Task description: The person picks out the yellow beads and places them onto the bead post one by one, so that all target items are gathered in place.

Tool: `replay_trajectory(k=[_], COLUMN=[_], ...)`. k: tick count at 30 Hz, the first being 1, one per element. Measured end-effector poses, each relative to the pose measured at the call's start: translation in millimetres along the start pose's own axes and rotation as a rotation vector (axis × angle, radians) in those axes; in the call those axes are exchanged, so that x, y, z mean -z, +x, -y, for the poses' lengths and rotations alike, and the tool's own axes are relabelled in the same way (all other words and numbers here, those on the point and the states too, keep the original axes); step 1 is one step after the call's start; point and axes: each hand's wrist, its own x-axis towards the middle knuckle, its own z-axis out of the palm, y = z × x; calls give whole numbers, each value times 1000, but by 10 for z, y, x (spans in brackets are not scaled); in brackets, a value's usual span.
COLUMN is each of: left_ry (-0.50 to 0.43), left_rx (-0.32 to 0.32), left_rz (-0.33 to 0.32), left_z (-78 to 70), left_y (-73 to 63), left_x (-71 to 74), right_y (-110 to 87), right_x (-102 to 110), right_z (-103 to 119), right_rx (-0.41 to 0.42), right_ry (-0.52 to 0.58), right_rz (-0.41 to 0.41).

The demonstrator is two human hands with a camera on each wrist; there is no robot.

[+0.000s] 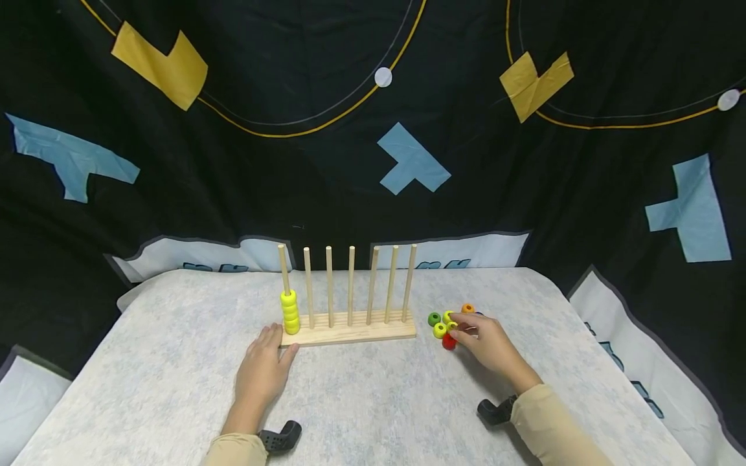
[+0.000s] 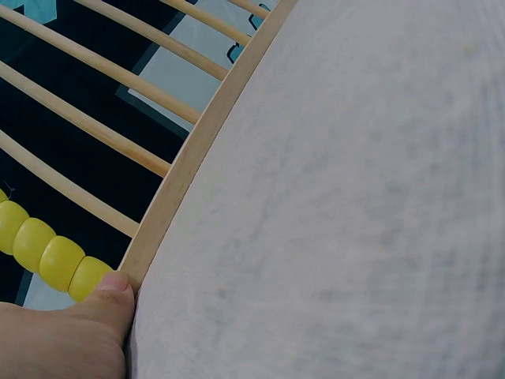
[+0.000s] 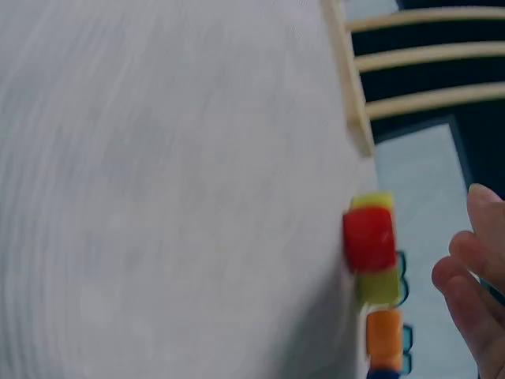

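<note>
A wooden peg rack (image 1: 355,332) stands on the table with several upright pegs. Yellow beads (image 1: 290,312) are stacked on its leftmost peg. My left hand (image 1: 263,366) holds the rack's left end, the thumb (image 2: 117,286) against the front edge just below the stack. To the right of the rack lies a loose cluster of beads: green (image 1: 434,319), yellow (image 1: 440,331), red (image 1: 449,342) and orange (image 1: 468,309), with a blue bead (image 3: 384,373) partly hidden. Over this cluster is my right hand (image 1: 486,342), thumb and fingers apart, nothing between them in the right wrist view.
A pale mottled cloth (image 1: 373,401) covers the table. Behind it hangs a dark curtain (image 1: 326,188) with blue and yellow tape pieces. Each wrist wears a black camera mount, such as the right one (image 1: 495,411).
</note>
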Motion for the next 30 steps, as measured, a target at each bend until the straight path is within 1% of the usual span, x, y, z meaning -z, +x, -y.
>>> replay_trajectory(k=[4,8,16,23,30], left_ry=[3,3,-1,-3,0], left_rx=[4,4,5,6,-2], left_rz=[-1,-2,-4,-4,-11], left_z=[1,2,4,-3,-7], left_y=[1,-1,-6,0,-1], left_x=[-4,-8,-12,-8,-1], right_y=[23,49,110,168,202], right_x=[1,-17,-52,-88,-111], right_z=[-122,-190,-224,-258,-295], right_rx=[-8,-21,-50,-65,-86], right_ry=[-19,-29,-68,-79,-84], right_rz=[-14,-17,22,21,44])
